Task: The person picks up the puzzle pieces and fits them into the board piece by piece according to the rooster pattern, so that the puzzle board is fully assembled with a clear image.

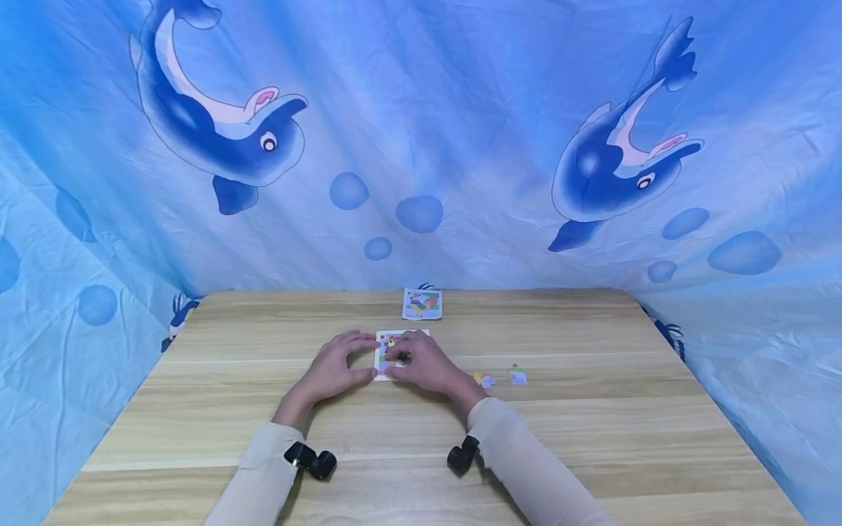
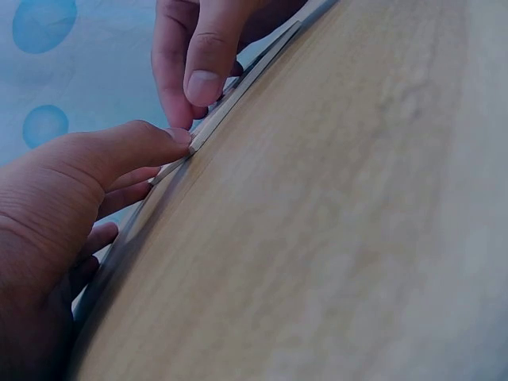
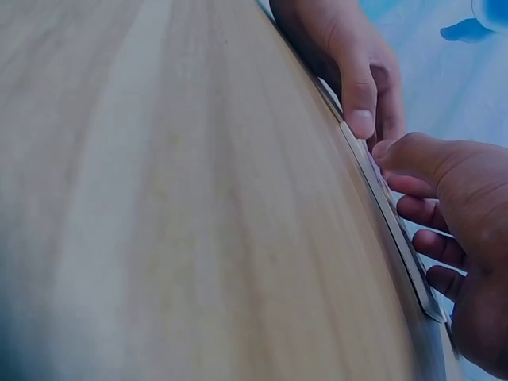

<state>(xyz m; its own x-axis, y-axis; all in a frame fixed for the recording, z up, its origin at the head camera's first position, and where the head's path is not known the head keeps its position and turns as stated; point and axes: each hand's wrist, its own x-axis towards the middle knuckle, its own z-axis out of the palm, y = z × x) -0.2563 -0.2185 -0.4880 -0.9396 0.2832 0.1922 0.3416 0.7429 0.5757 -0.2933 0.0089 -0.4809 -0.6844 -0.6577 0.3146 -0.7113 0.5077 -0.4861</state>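
Observation:
A small white-bordered jigsaw puzzle board (image 1: pixel 381 363) with a colourful picture lies on the table in the head view. My left hand (image 1: pixel 338 367) grips its left edge, thumb near the lower corner and fingers along the upper part. In the left wrist view that thumb rests at the rim of the thin board (image 2: pixel 252 78). My right hand (image 1: pixel 424 363) reaches over the board from the right and covers much of the picture. Its bent thumb and fingertips are close together at the board's surface; whether they pinch a puzzle piece I cannot tell.
Loose puzzle pieces (image 1: pixel 518 375) lie right of the board, some of them (image 1: pixel 487 381) near the right wrist. A picture card (image 1: pixel 422 304) lies by the back edge of the wooden table (image 1: pixel 368 467). Blue dolphin-print cloth (image 1: pixel 421 146) hangs behind and at both sides.

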